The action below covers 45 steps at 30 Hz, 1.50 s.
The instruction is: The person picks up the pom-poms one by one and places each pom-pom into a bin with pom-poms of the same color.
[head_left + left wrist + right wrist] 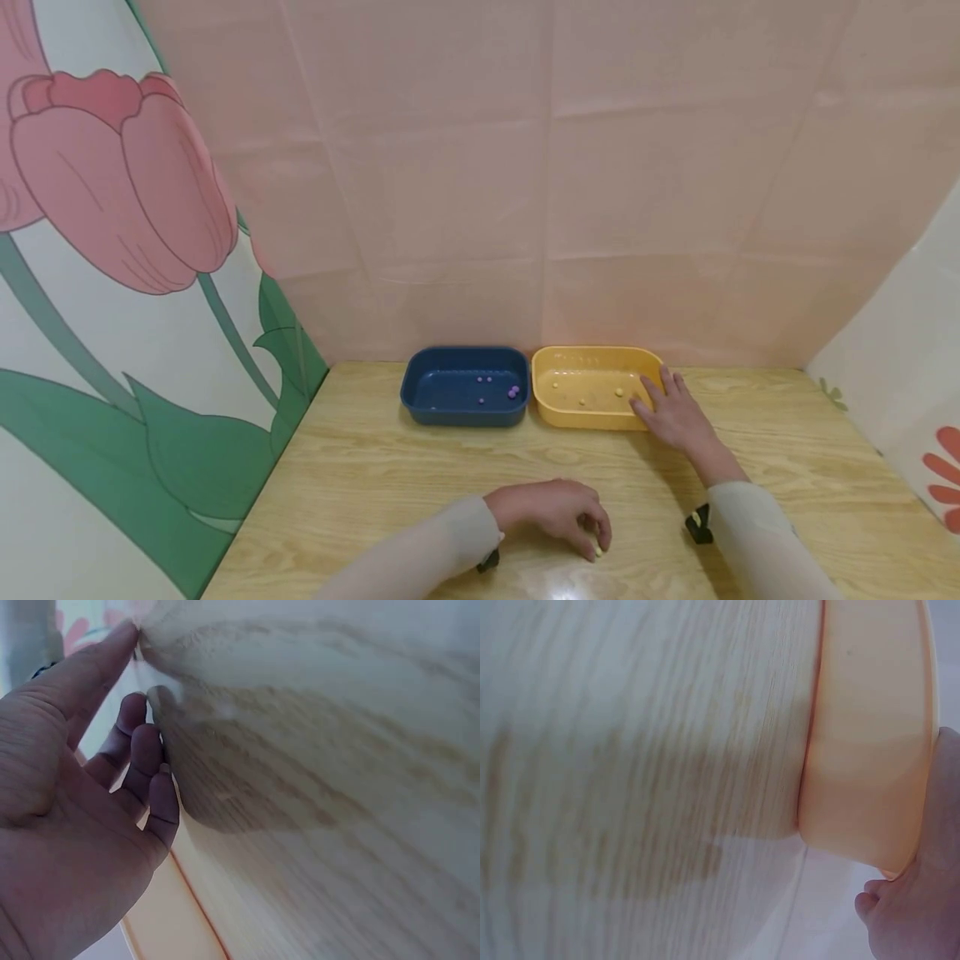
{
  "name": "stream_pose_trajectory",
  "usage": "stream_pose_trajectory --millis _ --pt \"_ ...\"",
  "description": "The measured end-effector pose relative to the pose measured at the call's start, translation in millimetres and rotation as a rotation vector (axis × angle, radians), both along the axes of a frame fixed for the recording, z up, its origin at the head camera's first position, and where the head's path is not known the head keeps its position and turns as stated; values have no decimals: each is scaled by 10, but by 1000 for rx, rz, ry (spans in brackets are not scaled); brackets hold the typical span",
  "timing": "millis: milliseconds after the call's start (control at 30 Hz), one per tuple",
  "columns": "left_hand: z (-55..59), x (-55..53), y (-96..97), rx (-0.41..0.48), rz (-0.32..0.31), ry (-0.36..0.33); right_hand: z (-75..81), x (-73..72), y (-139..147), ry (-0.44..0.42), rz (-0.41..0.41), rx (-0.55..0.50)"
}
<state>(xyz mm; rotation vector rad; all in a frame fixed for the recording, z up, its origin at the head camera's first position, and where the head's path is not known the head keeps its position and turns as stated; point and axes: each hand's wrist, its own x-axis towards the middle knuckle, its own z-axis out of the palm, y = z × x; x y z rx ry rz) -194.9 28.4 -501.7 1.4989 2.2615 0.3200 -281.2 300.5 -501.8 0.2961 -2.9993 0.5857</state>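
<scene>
A yellow tray (592, 421) stands toward the back of the wooden table, holding several small yellow beads (619, 392). My right hand (678, 417) is at its right end, fingers spread, with the thumb and one finger reaching over the rim. In the right wrist view, part of that hand (922, 900) lies along the rim of the tray. Lower and nearer, my left hand (562, 510) pinches a small yellow bead (598, 551) between thumb and index fingertips, close over the table. The left wrist view shows those two fingertips together, the other fingers loosely bent.
A dark blue tray (465, 419) with several purple beads (513, 392) stands directly left of the yellow one. Behind both hangs a pink cloth (450, 208). A flower-printed panel (135, 183) borders the table (360, 467) on the left, a white panel (900, 333) on the right.
</scene>
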Motion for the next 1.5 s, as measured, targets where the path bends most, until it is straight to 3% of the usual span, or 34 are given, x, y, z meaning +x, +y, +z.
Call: stream_pose_trajectory --millis 267,400,600,800,1200,1500 --pt "4 25 23 7 -13 22 -5 0 12 -6 -1 2" --pt "-16 2 31 10 -4 -2 -13 5 20 6 2 -11" --pt "-23 -49 10 17 69 -67 -32 6 20 28 2 -31" --pt "41 -119 -53 39 143 -109 -26 8 22 35 3 -26" --pt "134 -330 -174 140 276 -102 -29 -19 19 17 4 -12" --pt "159 -482 -243 235 329 -108 -24 -18 4 1 8 5"
